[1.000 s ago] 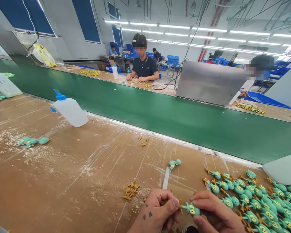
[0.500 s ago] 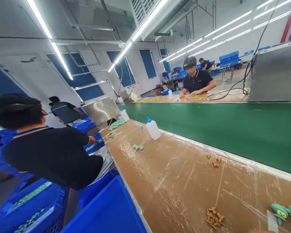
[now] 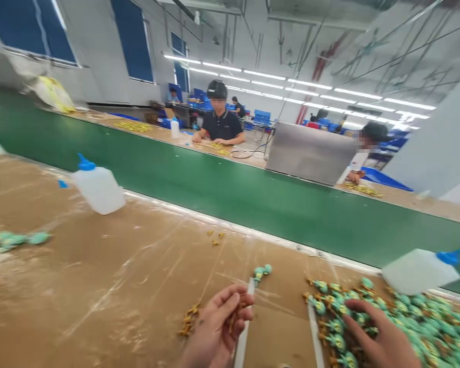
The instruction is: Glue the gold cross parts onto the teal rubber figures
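My left hand (image 3: 224, 319) is curled palm up, with small brown cross-shaped pieces showing between its fingers. Beside it on the table lies a little heap of the same brown pieces (image 3: 189, 321). My right hand (image 3: 383, 335) reaches over a spread of small green figures (image 3: 429, 317), some with brown parts attached. Its thumb and forefinger are apart, close to one green figure (image 3: 341, 308); I cannot make out a grip on it. Just beyond my left hand lie two green pieces (image 3: 258, 275), near a white strip (image 3: 245, 337) on the tabletop.
A white bottle with a blue cap (image 3: 99, 189) stands at left, near more green pieces (image 3: 17, 240). Another such bottle (image 3: 419, 271) leans at right. A green conveyor belt (image 3: 214, 179) runs behind the table; across it a person (image 3: 222, 122) works with yellowish pieces.
My view has swung right; the co-worker and blue bins at left are out of sight. Both my hands and the spread of green figures have come into view.
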The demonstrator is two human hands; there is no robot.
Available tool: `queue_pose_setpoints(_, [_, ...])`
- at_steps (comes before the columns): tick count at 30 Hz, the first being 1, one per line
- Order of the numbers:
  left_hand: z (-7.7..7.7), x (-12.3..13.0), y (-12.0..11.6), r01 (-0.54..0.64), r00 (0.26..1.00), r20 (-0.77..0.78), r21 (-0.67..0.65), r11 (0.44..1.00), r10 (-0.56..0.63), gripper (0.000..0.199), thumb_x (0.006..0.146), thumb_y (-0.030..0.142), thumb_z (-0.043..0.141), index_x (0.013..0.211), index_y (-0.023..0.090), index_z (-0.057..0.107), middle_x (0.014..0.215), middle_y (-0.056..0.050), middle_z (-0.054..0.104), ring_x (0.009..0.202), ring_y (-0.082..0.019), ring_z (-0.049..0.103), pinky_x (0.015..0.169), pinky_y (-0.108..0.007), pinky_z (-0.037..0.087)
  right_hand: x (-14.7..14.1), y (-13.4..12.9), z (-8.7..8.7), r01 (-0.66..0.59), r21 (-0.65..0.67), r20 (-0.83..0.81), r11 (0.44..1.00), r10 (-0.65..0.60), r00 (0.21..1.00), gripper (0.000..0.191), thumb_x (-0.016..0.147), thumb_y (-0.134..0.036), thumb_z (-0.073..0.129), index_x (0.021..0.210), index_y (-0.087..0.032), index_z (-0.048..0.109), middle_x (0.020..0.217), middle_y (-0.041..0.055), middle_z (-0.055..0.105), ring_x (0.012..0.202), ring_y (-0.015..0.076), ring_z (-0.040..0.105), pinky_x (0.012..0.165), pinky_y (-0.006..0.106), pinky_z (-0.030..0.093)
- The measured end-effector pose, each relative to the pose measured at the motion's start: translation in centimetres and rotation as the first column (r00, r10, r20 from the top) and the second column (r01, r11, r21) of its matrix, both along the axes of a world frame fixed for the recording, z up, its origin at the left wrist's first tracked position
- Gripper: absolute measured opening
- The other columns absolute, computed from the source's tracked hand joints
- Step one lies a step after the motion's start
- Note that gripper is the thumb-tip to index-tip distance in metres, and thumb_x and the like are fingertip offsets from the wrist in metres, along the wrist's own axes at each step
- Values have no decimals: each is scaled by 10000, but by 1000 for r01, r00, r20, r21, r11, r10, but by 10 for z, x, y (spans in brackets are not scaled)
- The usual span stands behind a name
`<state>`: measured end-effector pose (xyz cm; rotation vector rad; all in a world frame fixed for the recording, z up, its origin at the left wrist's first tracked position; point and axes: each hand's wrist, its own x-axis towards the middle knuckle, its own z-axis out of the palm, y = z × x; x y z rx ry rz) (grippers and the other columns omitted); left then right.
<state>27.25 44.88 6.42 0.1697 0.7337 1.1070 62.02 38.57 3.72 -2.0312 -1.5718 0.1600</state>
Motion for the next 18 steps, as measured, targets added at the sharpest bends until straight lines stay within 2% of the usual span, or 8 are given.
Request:
queue_pose_setpoints(2, [0, -2, -1, 62, 998, -36, 33, 998, -61, 376, 594, 200, 1026, 855, 90, 779, 725, -77, 775, 501, -99, 676, 442, -109, 515, 4, 1, 9, 3, -48, 53, 999, -1, 999, 420, 816, -585, 588, 947, -244, 797, 994, 82, 830, 856, 302, 802, 744, 366, 665])
queue_pose_setpoints(4, [2, -2, -3, 120, 992, -44, 85, 989, -117, 521, 505, 387, 1055, 819, 83, 770, 639, -34, 731, 372, -30, 550, 343, -71, 387, 1, 6, 8, 16, -30, 64, 999, -14, 998, 414, 801, -558, 569, 919, -240, 806, 994, 94, 830, 927, 319, 798, 843, 398, 657])
queue_pose_setpoints(7, [-2, -2, -4, 198, 979, -73, 116, 973, -191, 582, 528, 567, 1000, 780, 118, 728, 489, 43, 609, 275, 7, 376, 286, -81, 249, 0, 10, 3, -39, -34, 86, 999, 42, 995, 393, 792, -545, 597, 908, -241, 816, 970, 95, 839, 905, 329, 803, 847, 416, 662])
queue_pose_setpoints(9, [-9, -2, -3, 226, 972, -89, 105, 968, -217, 594, 541, 623, 970, 747, 154, 670, 436, 91, 508, 277, 1, 336, 296, -94, 211, 1, 11, 4, -104, -42, 122, 994, 108, 987, 378, 827, -546, 604, 929, -251, 816, 995, 87, 844, 922, 333, 804, 828, 413, 669])
queue_pose_setpoints(11, [-16, -1, -1, 250, 967, -87, 116, 961, -241, 609, 545, 644, 959, 736, 169, 629, 474, 108, 478, 315, 2, 347, 326, -100, 196, -4, 17, 12, -144, -4, 138, 990, 143, 980, 371, 857, -553, 597, 932, -259, 812, 1000, 80, 844, 928, 339, 802, 806, 419, 671])
queue_pose_setpoints(14, [-27, 6, 2, 310, 950, -88, 162, 937, -299, 621, 529, 646, 968, 770, 166, 657, 562, 89, 512, 384, -14, 417, 360, -121, 215, -35, 38, 30, -208, 75, 87, 975, 201, 976, 322, 893, -504, 595, 934, -258, 799, 947, 76, 836, 840, 315, 796, 768, 406, 662])
queue_pose_setpoints(18, [-32, 6, 3, 393, 916, -179, 209, 896, -359, 658, 481, 644, 988, 829, 150, 728, 566, 59, 550, 445, -45, 511, 414, -142, 302, -100, 86, 47, -480, 105, -34, 871, 486, 874, 147, 841, -364, 685, 877, -279, 799, 878, 48, 821, 728, 252, 773, 707, 327, 645])
